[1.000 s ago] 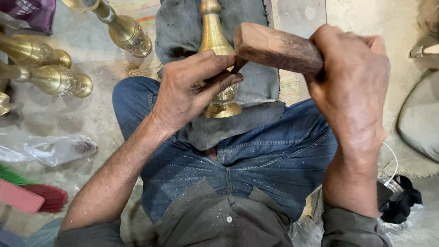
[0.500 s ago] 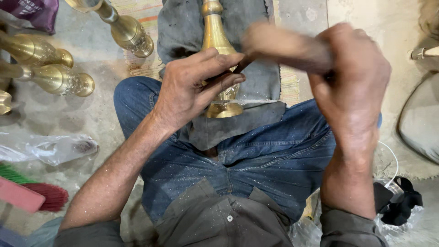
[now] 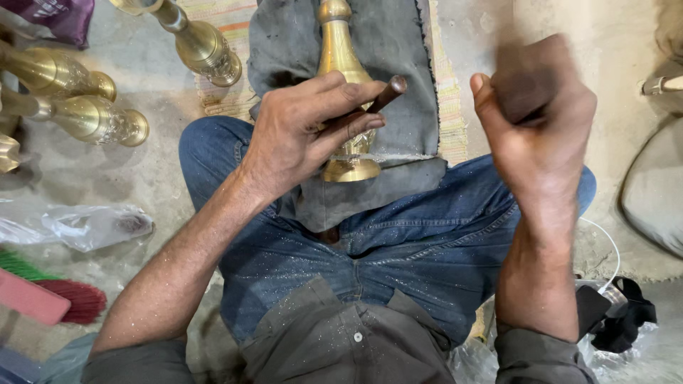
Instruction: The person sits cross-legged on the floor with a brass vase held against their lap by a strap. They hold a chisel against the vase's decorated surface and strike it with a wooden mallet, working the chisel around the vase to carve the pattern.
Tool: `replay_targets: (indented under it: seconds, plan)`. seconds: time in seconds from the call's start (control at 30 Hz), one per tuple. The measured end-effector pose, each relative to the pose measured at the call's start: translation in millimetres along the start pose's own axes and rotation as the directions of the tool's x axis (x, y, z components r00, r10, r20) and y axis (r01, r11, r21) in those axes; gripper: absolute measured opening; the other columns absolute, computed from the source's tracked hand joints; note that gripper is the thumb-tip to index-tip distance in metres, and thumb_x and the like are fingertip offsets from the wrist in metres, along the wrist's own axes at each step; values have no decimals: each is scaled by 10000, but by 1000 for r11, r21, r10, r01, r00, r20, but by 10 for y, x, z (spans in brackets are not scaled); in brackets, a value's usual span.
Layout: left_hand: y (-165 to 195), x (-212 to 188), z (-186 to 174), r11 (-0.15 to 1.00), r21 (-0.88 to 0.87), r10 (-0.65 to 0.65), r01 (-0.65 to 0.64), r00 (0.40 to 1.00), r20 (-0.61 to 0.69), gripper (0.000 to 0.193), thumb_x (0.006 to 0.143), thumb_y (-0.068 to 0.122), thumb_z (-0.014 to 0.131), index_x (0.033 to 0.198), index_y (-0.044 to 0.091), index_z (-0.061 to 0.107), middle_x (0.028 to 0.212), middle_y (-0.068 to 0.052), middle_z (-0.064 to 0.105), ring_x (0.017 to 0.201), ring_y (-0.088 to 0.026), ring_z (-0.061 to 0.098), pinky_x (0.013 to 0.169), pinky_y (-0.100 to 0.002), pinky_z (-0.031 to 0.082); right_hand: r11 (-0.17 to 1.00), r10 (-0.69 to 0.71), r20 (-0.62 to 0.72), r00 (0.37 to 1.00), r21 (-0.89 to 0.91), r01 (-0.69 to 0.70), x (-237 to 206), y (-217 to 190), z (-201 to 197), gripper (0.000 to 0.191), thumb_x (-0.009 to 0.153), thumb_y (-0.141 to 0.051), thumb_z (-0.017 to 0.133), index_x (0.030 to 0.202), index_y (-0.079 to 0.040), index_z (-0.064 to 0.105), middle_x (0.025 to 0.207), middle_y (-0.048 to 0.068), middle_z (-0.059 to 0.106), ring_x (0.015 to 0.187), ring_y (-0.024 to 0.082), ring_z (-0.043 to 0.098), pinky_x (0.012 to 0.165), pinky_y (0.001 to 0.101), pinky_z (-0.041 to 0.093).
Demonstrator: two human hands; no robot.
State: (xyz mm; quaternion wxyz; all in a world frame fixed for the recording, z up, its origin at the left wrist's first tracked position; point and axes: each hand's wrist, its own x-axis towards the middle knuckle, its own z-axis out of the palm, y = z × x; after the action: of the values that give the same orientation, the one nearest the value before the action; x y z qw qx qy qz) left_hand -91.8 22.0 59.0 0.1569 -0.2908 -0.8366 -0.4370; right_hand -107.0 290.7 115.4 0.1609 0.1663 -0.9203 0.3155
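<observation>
Left hand (image 3: 306, 139): closed around a dark rod-like punch (image 3: 384, 96), thumb and fingers pinching it, its tip set against the brass piece (image 3: 340, 64)
Right hand (image 3: 537, 135): raised to the right, fist wrapped on a wooden mallet (image 3: 523, 78) that is blurred with motion; its shape cannot be made out well
Brass piece, place: lies on a grey cloth (image 3: 284, 50) over the person's lap, between the thighs, flared base (image 3: 350, 169) near, knobbed end far
Brass piece, look: polished yellow metal, turned like a slim vase or stand, narrow neck, bulb at the far end, ringed foot; the middle is hidden by the left hand
Handling, judged: solid or thick-walled brass, so likely heavy for its size, stiff, not fragile, though the shine would scratch or dent easily
Grip, judged: smooth and round, so it may roll or slip; the narrow neck or the flared base looks the surest hold, and the cloth helps stop it sliding
Punch, judged: thin, hard, easy to skid off the curved metal if held slack
Around: 3 more brass pieces (image 3: 203, 46) lie on the floor at far left, well apart from the lap; clear plastic wrap (image 3: 96, 226) left; a red brush (image 3: 67, 299) near left
Jeans (image 3: 427, 249): blue, dusted with fine glittering specks
</observation>
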Motion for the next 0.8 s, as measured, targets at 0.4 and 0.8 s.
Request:
replay_targets:
  seconds: [0.4, 0.8]
  plan:
    - [-27, 13, -6, 999, 18, 33, -33, 999, 0, 340, 1034, 244, 799, 1341, 145, 692, 887, -4, 607, 751, -114, 618, 651, -319, 525, 998, -51, -3, 999, -45, 51, -62, 20, 7, 266, 946, -30, 804, 1123, -27, 606, 879, 108, 689, 793, 258, 698, 725, 381, 539]
    - [31, 32, -43, 999, 28, 16, -16, 1000, 11, 354, 1029, 244, 791, 1352, 146, 683, 916, -9, 618, 786, -120, 648, 677, -324, 546, 986, -152, -33, 988, -68, 150, -170, 114, 92, 183, 958, 70, 746, 1053, 12, 601, 954, 142, 674, 862, 250, 696, 742, 359, 540]
